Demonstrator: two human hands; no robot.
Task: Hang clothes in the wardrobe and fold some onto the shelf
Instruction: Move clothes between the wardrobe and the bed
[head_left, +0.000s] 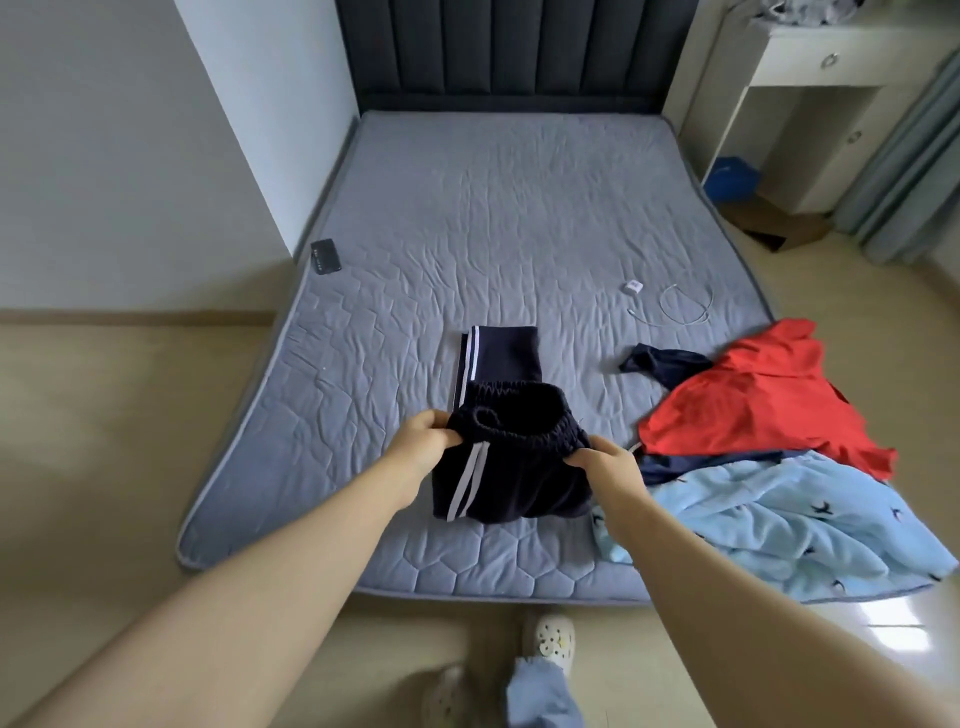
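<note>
My left hand (423, 441) and right hand (605, 465) each pinch the waistband of the navy striped trousers (514, 483), folded over on the bed (467, 208). A red garment (753, 395) and a blue printed garment (805, 519) lie just right.

Bedroom in a private home, laundry spread over the bed.

A grey quilted mattress (519, 208) takes up most of the room, set against a dark padded headboard (519, 47) and a plain white wall (104, 130). Loose garments lie on it: navy striped trousers (514, 488), a red top (753, 400) and a pale blue printed garment (805, 525). A white charger (633, 286) and its cable (680, 312) rest on the right side of the mattress. Beside the bed a white dressing table (810, 57) with a drawer stands next to grey-green curtains (904, 171), on a glossy beige floor (104, 415).
</note>
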